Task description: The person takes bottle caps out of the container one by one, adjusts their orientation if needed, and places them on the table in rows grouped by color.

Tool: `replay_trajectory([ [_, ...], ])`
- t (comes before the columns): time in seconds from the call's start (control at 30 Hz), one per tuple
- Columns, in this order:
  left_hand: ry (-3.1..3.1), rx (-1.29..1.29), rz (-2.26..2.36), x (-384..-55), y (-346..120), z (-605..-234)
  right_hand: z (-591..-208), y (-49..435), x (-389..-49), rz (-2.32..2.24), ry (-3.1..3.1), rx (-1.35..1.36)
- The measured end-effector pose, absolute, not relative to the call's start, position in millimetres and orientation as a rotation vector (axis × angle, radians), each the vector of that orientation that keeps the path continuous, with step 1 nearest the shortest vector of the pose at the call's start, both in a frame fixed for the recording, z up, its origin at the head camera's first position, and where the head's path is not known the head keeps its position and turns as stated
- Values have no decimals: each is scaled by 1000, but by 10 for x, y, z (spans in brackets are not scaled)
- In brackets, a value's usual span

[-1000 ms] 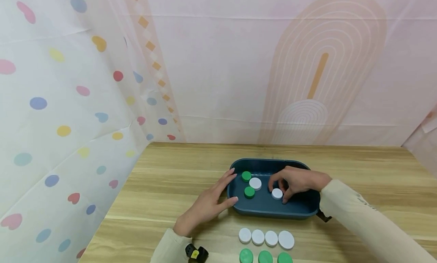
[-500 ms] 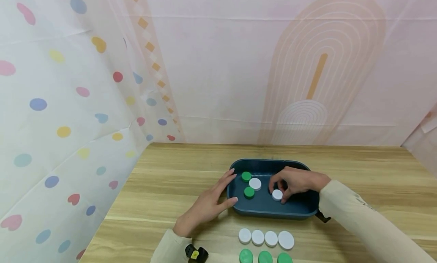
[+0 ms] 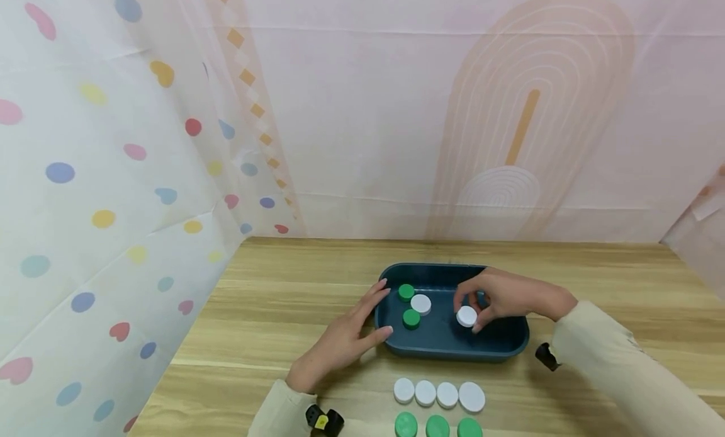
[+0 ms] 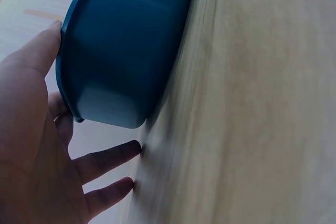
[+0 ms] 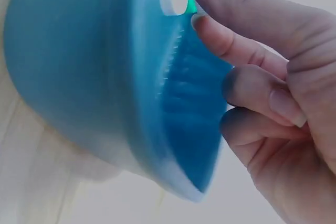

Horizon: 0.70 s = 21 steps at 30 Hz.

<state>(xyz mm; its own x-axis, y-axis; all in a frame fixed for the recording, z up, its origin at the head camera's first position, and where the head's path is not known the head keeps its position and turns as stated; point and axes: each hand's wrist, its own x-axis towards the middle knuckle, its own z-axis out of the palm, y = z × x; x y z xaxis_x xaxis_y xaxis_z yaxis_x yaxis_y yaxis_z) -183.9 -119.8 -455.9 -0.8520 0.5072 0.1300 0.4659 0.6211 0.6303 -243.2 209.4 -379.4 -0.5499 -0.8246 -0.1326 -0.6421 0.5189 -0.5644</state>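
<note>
White cap (image 3: pixel 467 316) is pinched by right hand (image 3: pixel 504 292), within tray (image 3: pixel 436 349) outline; floor clearance can't be judged. Row of white caps (image 3: pixel 426 393) lies nearer wearer. Tray's left end is touched by left hand (image 3: pixel 340 342), fingers extended.

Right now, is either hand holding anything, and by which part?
The right hand pinches a white cap by its side edge, between thumb and fingers. The left hand rests on the end rim of the blue tray, fingers spread.
</note>
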Motion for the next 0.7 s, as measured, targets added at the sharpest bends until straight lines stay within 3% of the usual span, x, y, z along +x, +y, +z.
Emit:
replay_trajectory([
  [0.7, 2768, 848, 1061, -1855, -1177, -4550, -3604, 2500, -1630, -856, 2443, -1466],
])
